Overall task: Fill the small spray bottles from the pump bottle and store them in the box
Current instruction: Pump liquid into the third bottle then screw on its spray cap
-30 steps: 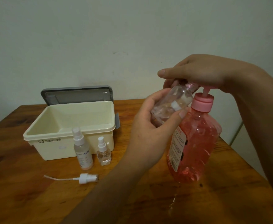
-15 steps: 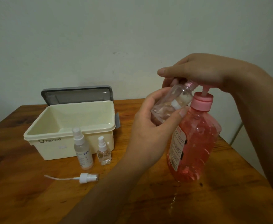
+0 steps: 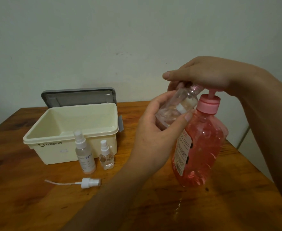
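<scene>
1. My left hand [image 3: 155, 130] grips the uncapped bottle [image 3: 175, 109], fingers and thumb curled round its clear body. It is held in the air, tilted, with its open neck pointing up toward one o'clock.
2. The neck of the uncapped bottle sits right under my right hand [image 3: 203, 75], beside the pink stem of the pump. A little clear liquid shows in its lower part.
3. My right hand lies on top of the pump bottle [image 3: 202, 147]. The fingers are bent down over the pump head and the thumb stretches out toward nine o'clock. The spout itself is hidden beneath the hand.
4. The pump bottle stands upright on the bench [image 3: 20, 197], at about four o'clock in my view. It is mostly full of pink liquid, with a label on its left side. The uncapped bottle touches its shoulder at about ten o'clock.
5. The box [image 3: 50, 152] is cream-coloured and open, at nine o'clock from the pump bottle and well apart from it. Its grey lid [image 3: 78, 97] stands up behind it at twelve o'clock.
6. The tall spray bottle [image 3: 85, 154] and the short spray bottle [image 3: 106, 157] stand upright and capped just in front of the box, at its six o'clock side, outside it. The short one is at three o'clock from the tall one, near but apart.
7. The loose spray cap [image 3: 90, 182] lies on its side on the bench at six o'clock from the tall spray bottle, its thin tube pointing toward nine o'clock.
8. A small wet streak [image 3: 178, 207] glistens on the bench at seven o'clock from the pump bottle's base.
</scene>
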A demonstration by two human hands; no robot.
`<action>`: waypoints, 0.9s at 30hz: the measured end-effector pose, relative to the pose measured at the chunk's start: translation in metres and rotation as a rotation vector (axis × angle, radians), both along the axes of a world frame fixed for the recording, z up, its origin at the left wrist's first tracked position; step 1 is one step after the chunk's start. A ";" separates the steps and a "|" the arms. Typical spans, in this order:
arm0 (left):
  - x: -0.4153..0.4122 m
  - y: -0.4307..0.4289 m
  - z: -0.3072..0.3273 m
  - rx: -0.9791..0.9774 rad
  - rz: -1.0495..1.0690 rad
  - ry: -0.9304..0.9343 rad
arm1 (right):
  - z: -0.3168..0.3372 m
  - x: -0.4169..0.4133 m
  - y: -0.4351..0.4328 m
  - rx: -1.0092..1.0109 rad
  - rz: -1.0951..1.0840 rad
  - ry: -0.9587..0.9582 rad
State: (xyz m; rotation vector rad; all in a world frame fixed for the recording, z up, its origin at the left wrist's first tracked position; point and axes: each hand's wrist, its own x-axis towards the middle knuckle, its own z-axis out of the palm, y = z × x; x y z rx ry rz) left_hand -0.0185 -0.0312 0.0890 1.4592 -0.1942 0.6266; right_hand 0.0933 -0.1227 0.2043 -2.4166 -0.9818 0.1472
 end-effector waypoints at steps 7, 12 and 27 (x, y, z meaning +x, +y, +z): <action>0.002 0.001 -0.004 -0.009 0.008 -0.004 | -0.003 0.002 -0.002 0.000 -0.010 -0.006; 0.002 0.000 -0.005 -0.003 -0.016 0.001 | -0.008 0.004 -0.003 0.021 -0.004 0.011; 0.002 0.001 -0.007 0.013 0.005 0.013 | -0.009 0.003 -0.001 0.024 0.004 0.000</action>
